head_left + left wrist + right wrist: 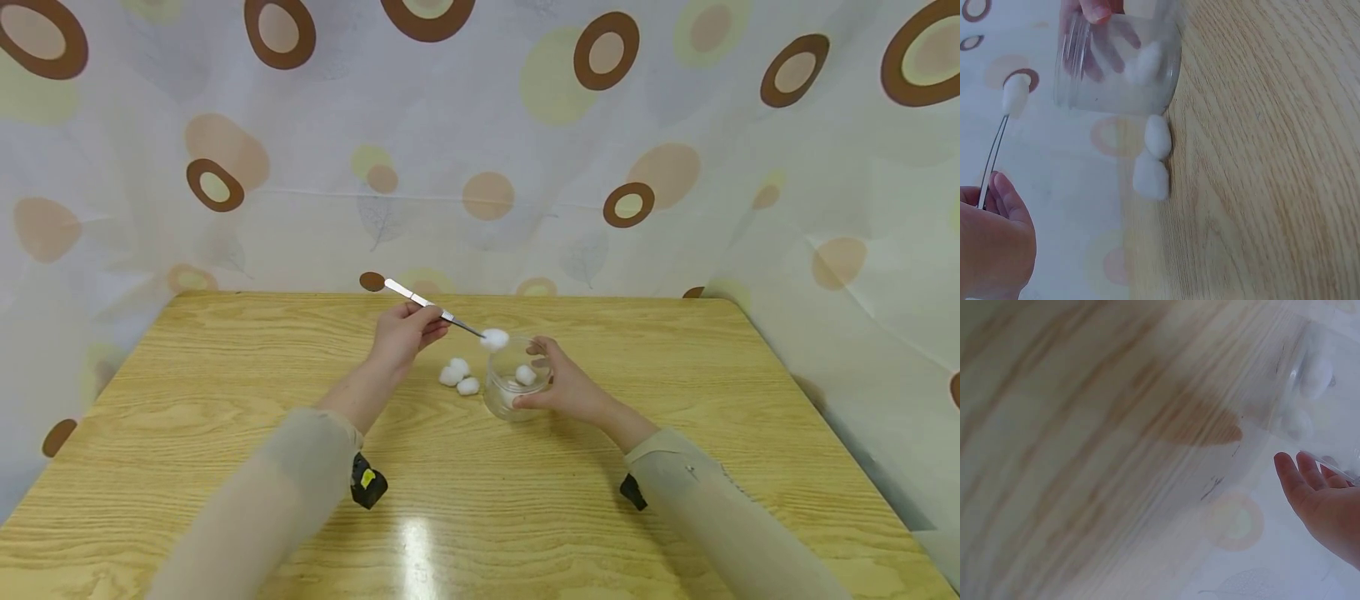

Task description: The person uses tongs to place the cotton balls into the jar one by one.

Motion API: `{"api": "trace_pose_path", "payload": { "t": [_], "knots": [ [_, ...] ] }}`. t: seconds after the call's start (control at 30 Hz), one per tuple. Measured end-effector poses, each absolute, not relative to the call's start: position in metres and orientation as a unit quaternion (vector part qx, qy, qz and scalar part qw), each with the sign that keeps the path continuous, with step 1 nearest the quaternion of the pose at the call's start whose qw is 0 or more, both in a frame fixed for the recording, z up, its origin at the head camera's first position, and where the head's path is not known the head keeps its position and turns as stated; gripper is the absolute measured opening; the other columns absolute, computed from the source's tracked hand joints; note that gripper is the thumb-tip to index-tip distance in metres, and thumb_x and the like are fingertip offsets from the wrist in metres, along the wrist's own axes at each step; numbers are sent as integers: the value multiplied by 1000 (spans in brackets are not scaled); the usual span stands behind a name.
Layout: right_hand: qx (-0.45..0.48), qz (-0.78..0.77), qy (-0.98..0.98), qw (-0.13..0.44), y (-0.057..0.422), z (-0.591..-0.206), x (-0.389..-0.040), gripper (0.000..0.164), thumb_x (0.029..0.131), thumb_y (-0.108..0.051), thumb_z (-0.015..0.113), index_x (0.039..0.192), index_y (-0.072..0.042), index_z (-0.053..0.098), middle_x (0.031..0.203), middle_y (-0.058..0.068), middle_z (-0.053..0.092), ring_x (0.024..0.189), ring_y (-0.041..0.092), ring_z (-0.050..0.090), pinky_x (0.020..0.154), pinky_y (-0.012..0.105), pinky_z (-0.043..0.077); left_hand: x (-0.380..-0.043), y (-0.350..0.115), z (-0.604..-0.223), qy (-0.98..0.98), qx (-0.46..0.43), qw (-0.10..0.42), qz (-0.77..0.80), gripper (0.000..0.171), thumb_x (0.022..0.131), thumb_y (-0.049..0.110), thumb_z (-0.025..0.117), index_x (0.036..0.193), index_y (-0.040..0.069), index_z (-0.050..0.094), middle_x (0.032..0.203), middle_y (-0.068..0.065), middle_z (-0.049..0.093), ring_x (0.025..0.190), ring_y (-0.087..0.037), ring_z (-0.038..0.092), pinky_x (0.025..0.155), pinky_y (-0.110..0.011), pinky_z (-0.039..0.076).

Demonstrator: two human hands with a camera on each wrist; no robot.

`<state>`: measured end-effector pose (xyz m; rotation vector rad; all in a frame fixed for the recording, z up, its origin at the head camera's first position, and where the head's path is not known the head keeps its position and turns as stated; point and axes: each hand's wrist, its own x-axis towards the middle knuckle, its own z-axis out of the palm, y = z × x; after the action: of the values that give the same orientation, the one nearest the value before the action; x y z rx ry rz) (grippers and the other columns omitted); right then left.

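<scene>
So my left hand (405,337) has a pair of metal tweezers (420,301) pinched between thumb and fingers, grip pretty narrow, and the tips are clamped on a fluffy white cotton ball (494,339). In the left wrist view that cotton ball sits up above the mouth of a clear jar (493,393), apart from the rim.

My right hand (573,387) is holding the jar from its right side, fingers spread fairly wide around it, thumb on the near side and fingertips round the back. There's at least one more cotton ball (526,375) inside; can't really tell the exact count through the see-through wall.

Three loose cotton balls (453,375) are bunched up on the wooden table (675,350), just left of the jar. Behind it all hangs a pale sheet (487,108) with brown rings and peachy blobs.
</scene>
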<state>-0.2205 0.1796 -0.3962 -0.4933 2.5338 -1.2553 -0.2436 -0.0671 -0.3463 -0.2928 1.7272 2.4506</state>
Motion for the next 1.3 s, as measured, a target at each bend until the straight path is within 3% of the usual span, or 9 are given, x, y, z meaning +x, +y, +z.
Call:
{"api": "trace_pose_path", "payload": {
  "t": [0.8,1.3],
  "knots": [
    [-172,-439,872,133,177,-395,-221,99,76,-27,78,145,0,11,147,21,28,134,39,33,102,52,40,-245,-35,-352,584,-82,70,805,10,90,1,55,82,6,51,69,2,62,63,-5,62,65,-13,56],
    [-174,-431,876,130,180,-396,-220,100,76,-29,78,145,-1,11,147,20,28,134,38,33,102,51,41,-246,-65,-360,604,-91,54,790,9,91,4,55,84,5,50,72,2,62,66,-5,63,70,-14,57]
  ]
}}
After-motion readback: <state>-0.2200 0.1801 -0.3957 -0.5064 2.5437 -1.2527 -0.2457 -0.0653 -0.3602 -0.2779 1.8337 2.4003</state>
